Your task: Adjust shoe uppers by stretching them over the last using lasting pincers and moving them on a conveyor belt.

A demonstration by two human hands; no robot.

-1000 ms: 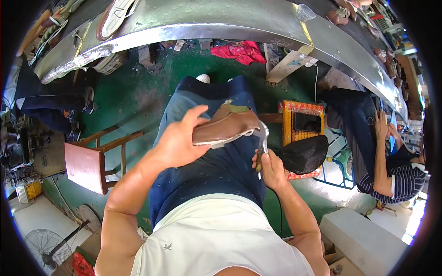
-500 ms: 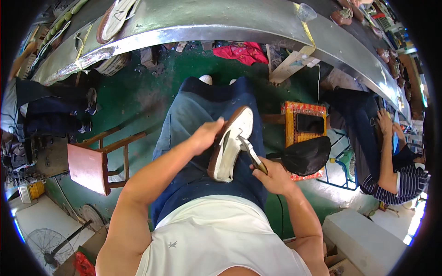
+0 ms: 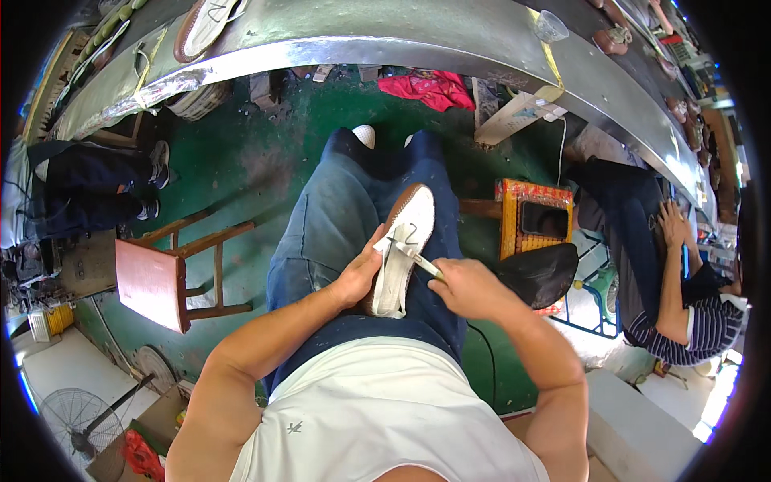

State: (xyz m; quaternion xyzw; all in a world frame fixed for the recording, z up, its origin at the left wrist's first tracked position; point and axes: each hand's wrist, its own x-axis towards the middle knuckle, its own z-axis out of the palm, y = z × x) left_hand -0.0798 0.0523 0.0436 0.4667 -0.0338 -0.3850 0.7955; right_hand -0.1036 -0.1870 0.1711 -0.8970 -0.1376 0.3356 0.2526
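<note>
A white shoe with a brown stitched edge (image 3: pixel 419 210) lies across my lap, toe pointing away from me, with a dark curved mark on its upper side. My left hand (image 3: pixel 361 273) grips it along its left edge, fingers and thumb closed around the side. In my right hand (image 3: pixel 472 287) are metal pincers (image 3: pixel 418 257), gripped by the handles. Their head rests at or just above the middle of the shoe, close to my left fingertips; whether the jaws bite on anything cannot be made out.
A long metal workbench (image 3: pixel 305 44) curves across the far side, with another white shoe (image 3: pixel 202 30) on it. A wooden stool (image 3: pixel 152 283) stands left. On the right are an orange-topped stool (image 3: pixel 514 233), a phone (image 3: pixel 544 218) and a black bag (image 3: pixel 536 275). People sit at both sides.
My left hand has slid nearer along the shoe's side. The pincers have turned flatter, their head shifting left over the shoe, and my right hand has risen slightly. The shoe has tilted a little.
</note>
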